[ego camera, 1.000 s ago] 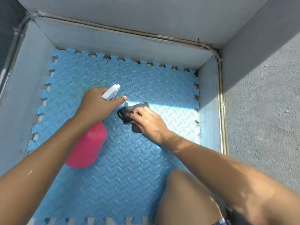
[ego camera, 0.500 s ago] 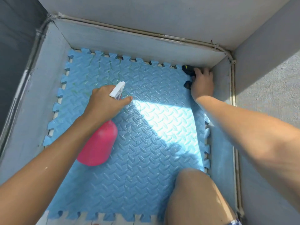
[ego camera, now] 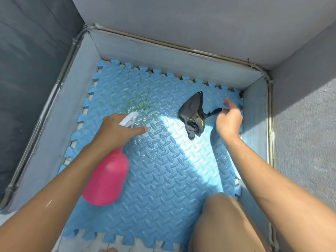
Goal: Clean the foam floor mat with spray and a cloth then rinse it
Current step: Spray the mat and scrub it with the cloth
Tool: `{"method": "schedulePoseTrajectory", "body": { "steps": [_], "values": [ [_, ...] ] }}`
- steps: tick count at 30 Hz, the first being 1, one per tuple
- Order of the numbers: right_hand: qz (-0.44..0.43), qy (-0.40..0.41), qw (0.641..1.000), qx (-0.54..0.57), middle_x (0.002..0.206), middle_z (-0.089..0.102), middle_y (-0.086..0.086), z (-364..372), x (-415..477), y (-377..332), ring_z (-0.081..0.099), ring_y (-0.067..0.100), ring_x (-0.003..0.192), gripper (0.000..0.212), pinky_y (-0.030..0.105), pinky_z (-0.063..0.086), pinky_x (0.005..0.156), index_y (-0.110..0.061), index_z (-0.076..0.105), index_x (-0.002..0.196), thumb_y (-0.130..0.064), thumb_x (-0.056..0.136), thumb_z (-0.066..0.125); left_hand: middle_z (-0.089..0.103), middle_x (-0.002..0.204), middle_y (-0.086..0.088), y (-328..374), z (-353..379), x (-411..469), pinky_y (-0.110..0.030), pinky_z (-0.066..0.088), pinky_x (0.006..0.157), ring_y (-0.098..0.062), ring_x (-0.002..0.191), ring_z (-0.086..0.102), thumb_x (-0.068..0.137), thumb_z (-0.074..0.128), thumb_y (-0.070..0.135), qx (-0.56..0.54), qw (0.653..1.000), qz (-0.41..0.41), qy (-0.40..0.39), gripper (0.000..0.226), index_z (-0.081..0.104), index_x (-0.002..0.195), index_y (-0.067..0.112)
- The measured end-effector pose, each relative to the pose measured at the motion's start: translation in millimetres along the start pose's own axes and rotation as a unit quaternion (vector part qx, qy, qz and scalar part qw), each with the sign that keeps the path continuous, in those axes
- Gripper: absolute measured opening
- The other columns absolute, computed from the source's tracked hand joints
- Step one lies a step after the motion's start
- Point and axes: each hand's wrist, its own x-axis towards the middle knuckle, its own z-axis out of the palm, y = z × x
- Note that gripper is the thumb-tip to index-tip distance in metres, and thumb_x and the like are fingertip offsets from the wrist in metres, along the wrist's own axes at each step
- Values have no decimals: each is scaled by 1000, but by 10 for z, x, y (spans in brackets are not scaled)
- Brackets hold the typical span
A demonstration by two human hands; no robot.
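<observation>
The fingers [ego camera: 141, 129] of the left hand [ego camera: 116, 130] are wrapped round the neck of the pink spray bottle [ego camera: 107, 180], the forefinger stretched forward past the white trigger head [ego camera: 130, 119], which points toward the upper left of the frame. The right hand [ego camera: 229, 119], at the right of the frame, has its fingers [ego camera: 229, 103] spread apart and holds nothing; it is blurred. The dark cloth [ego camera: 193, 113] sits crumpled just to its left, and whether it lies flat on the mat or is in the air cannot be told. The blue foam floor mat [ego camera: 163, 179] fills the middle of the frame, lying inside a shallow grey-walled basin [ego camera: 171, 57]. Wet sheen and greenish streaks [ego camera: 134, 100] show on the mat in the upper left, just ahead of the nozzle, so spraying looks under way there. That patch does not look wiped yet, and I would judge the task early: wiping the sprayed area, covering the rest of the mat and the rinse all appear left to do. A bare knee [ego camera: 223, 215] rests over the lower right corner of the mat and would block cleaning there, and the basin walls crowd the mat's toothed edges. A bright band of sunlight crosses the mat's centre and makes wetness there hard to judge.
</observation>
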Motion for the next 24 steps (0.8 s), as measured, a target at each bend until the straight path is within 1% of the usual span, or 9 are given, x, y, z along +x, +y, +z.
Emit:
{"method": "schedulePoseTrajectory", "body": {
  "steps": [2, 4, 6, 8, 10, 12, 15, 19, 24],
  "values": [
    [-105, -2, 994, -30, 138, 56, 4, 77, -126, -12, 56, 22, 122, 42, 33, 46, 100, -17, 55, 138, -12, 97, 47, 67, 57, -10, -37, -27, -32, -39, 57, 71, -28, 64, 64, 75, 78, 58, 6, 999, -34, 30, 58, 65, 64, 2],
    [-188, -77, 978, -56, 145, 49, 3, 254, -279, -37, 47, 23, 131, 42, 40, 42, 109, -19, 50, 141, -30, 100, 49, 69, 59, -10, -65, -34, -85, -45, 59, 74, -33, 72, 70, 73, 70, 60, -2, 996, -70, 63, 55, 65, 60, 7],
    [-205, -144, 960, -126, 159, 32, 3, 444, -373, -21, 30, 21, 145, 57, 39, 30, 117, -19, 39, 150, -44, 100, 48, 69, 61, -10, -96, -42, -117, -44, 59, 72, -34, 72, 69, 71, 68, 62, -14, 993, -85, 81, 55, 65, 62, 8],
    [-186, -155, 953, -182, 165, 17, 2, 601, -368, 32, 16, 21, 152, 69, 42, 24, 121, -17, 26, 156, -51, 99, 45, 64, 59, -7, -132, -95, -119, -39, 52, 64, -28, 64, 62, 74, 75, 59, -33, 991, -85, 98, 55, 59, 62, 7],
    [-170, -135, 955, -200, 167, 13, 2, 725, -369, 93, 9, 22, 154, 72, 44, 20, 124, -14, 20, 157, -52, 100, 42, 58, 55, -6, -163, -178, -116, -37, 45, 61, -24, 57, 55, 78, 78, 55, -35, 991, -80, 105, 56, 54, 60, 7],
    [-171, -103, 957, -209, 167, 14, 5, 835, -414, 127, 6, 24, 154, 71, 43, 14, 126, -11, 18, 158, -47, 101, 41, 65, 52, -7, -210, -236, -145, -36, 52, 61, -22, 53, 63, 79, 74, 55, -41, 987, -107, 112, 54, 62, 57, 7],
    [-166, -58, 960, -220, 167, 17, 5, 961, -506, 133, 7, 24, 154, 65, 41, 11, 126, -12, 21, 157, -42, 102, 38, 68, 58, -11, -331, -246, -242, -45, 60, 70, -32, 63, 69, 68, 67, 66, -25, 984, -144, 106, 56, 62, 55, 12],
    [-161, -37, 961, -224, 166, 19, 1, 1014, -504, 172, 7, 21, 154, 61, 39, 10, 126, -16, 25, 157, -43, 103, 34, 68, 67, -18, -492, -309, -281, -40, 53, 67, -23, 61, 61, 60, 71, 72, -57, 990, -116, 61, 71, 63, 67, 2],
    [-166, -30, 964, -206, 165, 23, 0, 1002, -511, 164, 11, 22, 154, 59, 39, 14, 126, -16, 29, 155, -42, 102, 37, 65, 46, 0, -634, -273, -558, -34, 55, 63, -15, 44, 61, 76, 75, 53, -5, 994, -112, 13, 49, 62, 54, 11]
  ]
}}
